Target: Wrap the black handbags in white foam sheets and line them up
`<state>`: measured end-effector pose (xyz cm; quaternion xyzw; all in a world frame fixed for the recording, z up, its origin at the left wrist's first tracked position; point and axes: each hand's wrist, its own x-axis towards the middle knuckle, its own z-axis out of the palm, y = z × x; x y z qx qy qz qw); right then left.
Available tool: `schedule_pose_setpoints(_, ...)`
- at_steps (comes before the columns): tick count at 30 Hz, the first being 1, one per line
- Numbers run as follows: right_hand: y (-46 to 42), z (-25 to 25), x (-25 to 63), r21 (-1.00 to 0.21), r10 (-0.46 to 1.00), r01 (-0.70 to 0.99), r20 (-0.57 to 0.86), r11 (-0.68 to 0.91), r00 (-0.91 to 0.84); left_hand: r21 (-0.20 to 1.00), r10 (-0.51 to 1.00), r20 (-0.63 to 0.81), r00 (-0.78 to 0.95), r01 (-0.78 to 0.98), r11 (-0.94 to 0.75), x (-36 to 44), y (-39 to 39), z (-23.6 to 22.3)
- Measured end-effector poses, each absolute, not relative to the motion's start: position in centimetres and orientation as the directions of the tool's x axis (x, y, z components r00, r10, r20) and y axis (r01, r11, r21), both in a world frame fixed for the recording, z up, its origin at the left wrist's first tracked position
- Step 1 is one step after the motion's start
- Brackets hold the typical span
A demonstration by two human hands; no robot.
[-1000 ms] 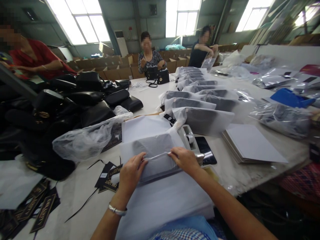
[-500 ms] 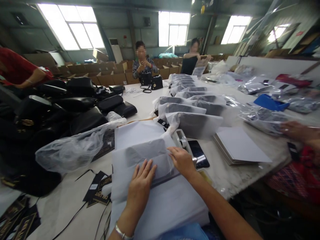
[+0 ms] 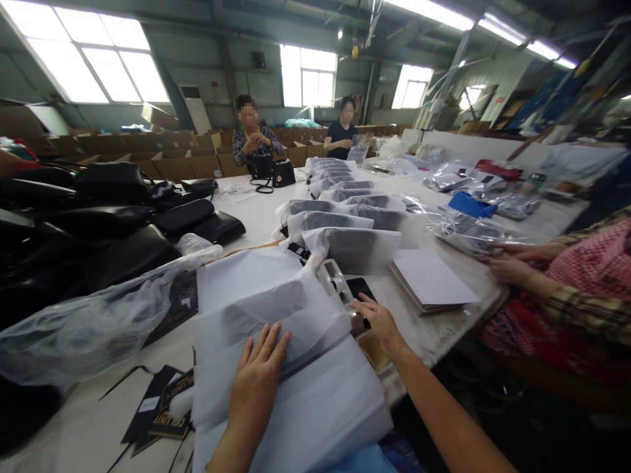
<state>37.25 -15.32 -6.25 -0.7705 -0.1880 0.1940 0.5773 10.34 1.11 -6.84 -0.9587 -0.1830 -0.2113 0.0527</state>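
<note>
My left hand (image 3: 259, 371) lies flat, fingers stretched out, on a dark flat item wrapped in thin white tissue paper (image 3: 315, 325). The dark shape shows faintly through the paper. Beneath it is a stack of white sheets (image 3: 340, 407). At the front end of a pale tape dispenser (image 3: 335, 279), my right hand (image 3: 382, 325) reaches with its fingers extended and slightly apart. I cannot make out any tape between the fingertips. Just behind that hand lies a dark phone (image 3: 361, 289), partly covered.
Black handbags (image 3: 118, 217) pile up at left, near a crumpled clear plastic bag (image 3: 113, 322) and black tags (image 3: 158, 410). Tissue-wrapped bags (image 3: 365, 249) stand in a row beyond. White boards (image 3: 434, 279) are stacked at right, near a co-worker's hands (image 3: 517, 266). Two people sit across.
My right hand has left the paper's right edge and moved to the tape dispenser. My left hand stays on the wrapped item. The view has turned right.
</note>
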Motion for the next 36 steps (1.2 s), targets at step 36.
schedule_pose_setpoints(36, -21.6, -1.7, 35.9, -0.731, 0.802, 0.653, 0.261, -0.199, 0.537, -0.016, 0.342, 0.406, 0.847, 0.381, -0.925, 10.3, 0.9, -6.0)
